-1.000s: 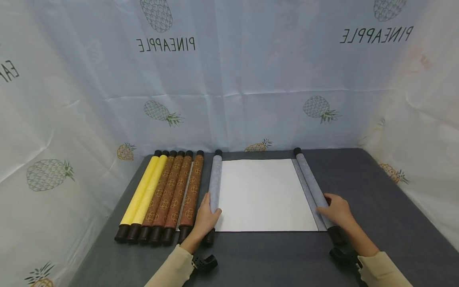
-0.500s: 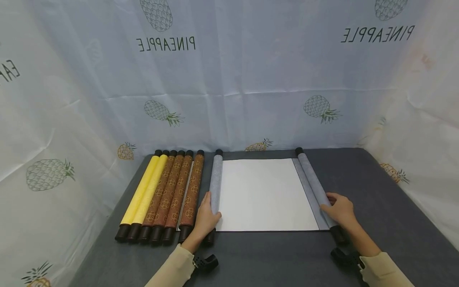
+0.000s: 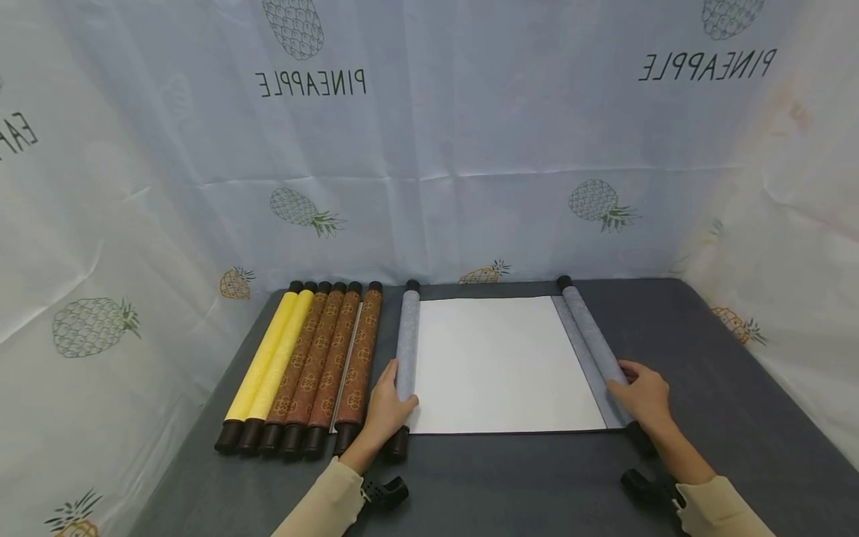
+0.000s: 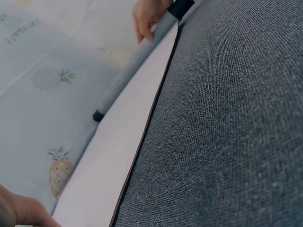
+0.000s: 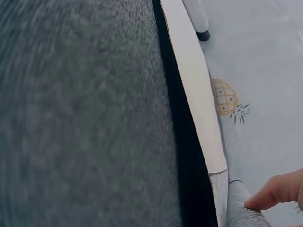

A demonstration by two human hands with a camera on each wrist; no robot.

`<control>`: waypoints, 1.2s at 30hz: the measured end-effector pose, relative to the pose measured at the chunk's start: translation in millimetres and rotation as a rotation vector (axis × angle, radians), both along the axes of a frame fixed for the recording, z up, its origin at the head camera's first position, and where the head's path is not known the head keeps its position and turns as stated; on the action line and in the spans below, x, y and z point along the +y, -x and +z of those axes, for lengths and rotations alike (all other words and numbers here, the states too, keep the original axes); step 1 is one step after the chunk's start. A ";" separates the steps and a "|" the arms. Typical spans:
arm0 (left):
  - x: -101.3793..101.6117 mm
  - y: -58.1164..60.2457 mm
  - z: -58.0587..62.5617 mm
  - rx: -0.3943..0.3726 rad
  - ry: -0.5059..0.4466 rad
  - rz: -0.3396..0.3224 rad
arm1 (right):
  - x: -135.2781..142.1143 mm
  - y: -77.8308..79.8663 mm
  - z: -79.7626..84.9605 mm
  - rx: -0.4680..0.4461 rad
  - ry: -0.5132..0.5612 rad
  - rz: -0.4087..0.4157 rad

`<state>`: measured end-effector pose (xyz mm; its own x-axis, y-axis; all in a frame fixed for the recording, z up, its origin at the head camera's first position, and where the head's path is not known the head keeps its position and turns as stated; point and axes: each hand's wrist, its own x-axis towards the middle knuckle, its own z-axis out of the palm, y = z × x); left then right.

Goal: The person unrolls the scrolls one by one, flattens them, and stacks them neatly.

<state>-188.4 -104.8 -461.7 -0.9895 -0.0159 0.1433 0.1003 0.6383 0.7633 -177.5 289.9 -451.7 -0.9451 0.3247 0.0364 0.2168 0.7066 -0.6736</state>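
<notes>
A grey-blue hanging scroll lies partly unrolled, its white paper (image 3: 503,365) flat between two rolled ends with black knobs. My left hand (image 3: 388,406) grips the left roll (image 3: 408,328) near its front end, thumb on the paper side. On the other side, my right hand (image 3: 643,394) holds the right roll (image 3: 590,328) close to its front knob, thumb on top. In the left wrist view, the right hand (image 4: 149,16) shows at the far roll. A thumb (image 5: 277,191) rests on the grey roll in the right wrist view. The undersides of both rolls are hidden.
Left of the scroll lie two yellow rolled scrolls (image 3: 268,358) and several brown patterned ones (image 3: 329,358), side by side. They rest on a dark grey tabletop (image 3: 510,485). A pineapple-print curtain (image 3: 429,142) hangs behind and at both sides.
The right hand and right roll have moved a little to the right. The left roll has shifted slightly right as well, by less, so the rolls stand marginally farther apart.
</notes>
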 end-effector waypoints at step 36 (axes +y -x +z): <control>-0.7 1.3 0.1 0.110 -0.093 -0.026 | 24.7 -2.4 -5.1 0.043 -0.013 -0.076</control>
<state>-189.7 -105.5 -461.6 -0.9682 -0.0091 0.2500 0.2019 0.5615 0.8025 -175.1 314.6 -456.8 -0.9153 0.3946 0.0809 0.2415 0.6982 -0.6740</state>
